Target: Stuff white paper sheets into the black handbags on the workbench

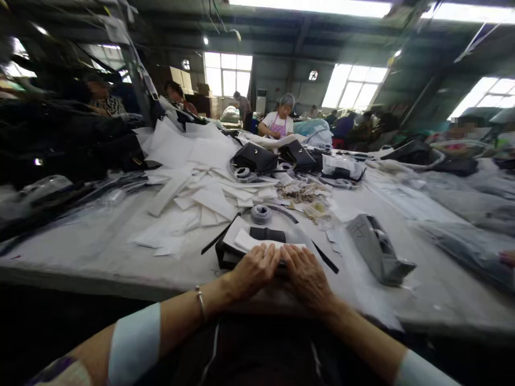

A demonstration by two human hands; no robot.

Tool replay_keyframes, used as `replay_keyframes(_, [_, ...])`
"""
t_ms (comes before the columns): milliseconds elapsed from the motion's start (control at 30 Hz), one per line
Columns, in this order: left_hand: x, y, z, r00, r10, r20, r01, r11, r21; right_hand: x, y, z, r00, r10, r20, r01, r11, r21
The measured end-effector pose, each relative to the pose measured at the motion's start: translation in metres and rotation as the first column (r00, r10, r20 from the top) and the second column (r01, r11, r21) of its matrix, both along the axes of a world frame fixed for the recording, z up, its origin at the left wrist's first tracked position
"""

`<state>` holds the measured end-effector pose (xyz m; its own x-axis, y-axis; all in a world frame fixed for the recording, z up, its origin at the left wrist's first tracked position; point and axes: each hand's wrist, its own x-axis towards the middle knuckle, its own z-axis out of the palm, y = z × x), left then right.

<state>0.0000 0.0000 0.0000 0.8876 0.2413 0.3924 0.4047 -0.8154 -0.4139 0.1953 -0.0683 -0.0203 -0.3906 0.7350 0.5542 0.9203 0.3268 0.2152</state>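
Side by side at the table's front, my left hand [256, 268] and my right hand [308, 273] close their fingers over the near edge of a folded white sheet [245, 239]. The thumbs are hidden. Beneath the sheet is a black bag [222, 254], mostly covered by my hands and the white material. A black rolled piece [267, 234] rests on the white layer just beyond my fingers. Behind it sits a coiled grey strip [261, 214]. A black strap [325, 257] sticks out past the bag on the right.
Loose white sheets [209, 155] pile up at the left and middle. Further back stand black bags [255, 157] near a heap of tan scraps [303, 192]. A grey tape dispenser [370, 249] is on the right. Across the table a person in a pink apron [278, 126] works.
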Motion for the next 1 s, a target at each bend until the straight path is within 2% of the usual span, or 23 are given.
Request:
replay_keyframes(167, [-0.003,0.006,0.003,1.000,0.017,-0.018,-0.018,1.000,-0.025,-0.001,0.016,0.005,0.998,0.023,0.063,-0.026,0.999,0.044])
replay_keyframes(333, [0.003,0.008,0.002,0.990,0.128,0.068,-0.127,0.992,-0.011,-0.004,0.032,0.022,0.996,0.087,0.028,-0.087,0.996,-0.015])
replay_keyframes(467, [0.011,0.012,-0.007,0.964,0.148,0.221,-0.170,0.982,0.083,-0.009,0.036,0.026,0.994,0.073,-0.082,-0.079,0.994,-0.072])
replay_keyframes(567, [0.010,0.013,-0.018,0.958,0.084,0.273,-0.111,0.990,0.083,-0.016,0.029,0.024,0.985,0.073,-0.159,-0.089,0.991,-0.099])
replay_keyframes(667, [0.002,0.011,-0.026,0.950,0.016,0.313,-0.035,0.998,0.056,-0.015,0.020,0.035,0.972,0.044,-0.231,-0.105,0.960,-0.258])
replay_keyframes(767, [-0.005,0.007,-0.029,0.929,-0.011,0.370,0.004,1.000,0.020,0.007,0.026,0.063,0.937,-0.047,-0.346,-0.142,0.853,-0.502])
replay_keyframes(833, [-0.009,0.005,-0.028,0.922,-0.004,0.388,0.008,1.000,-0.008,0.035,0.044,0.080,0.910,-0.197,-0.364,-0.050,0.821,-0.569])
replay_keyframes(900, [-0.011,0.006,-0.025,0.914,-0.007,0.407,0.019,1.000,-0.023,0.069,0.070,0.087,0.885,-0.395,-0.247,0.199,0.799,-0.567])
replay_keyframes(933, [-0.012,0.008,-0.022,0.904,-0.014,0.426,0.026,0.999,-0.022,0.086,0.085,0.086,0.862,-0.484,-0.153,0.329,0.761,-0.559])
replay_keyframes(1000, [-0.014,0.011,-0.018,0.882,-0.039,0.469,0.044,0.999,0.000,0.116,0.114,0.076,0.809,-0.587,-0.029,0.478,0.686,-0.549])
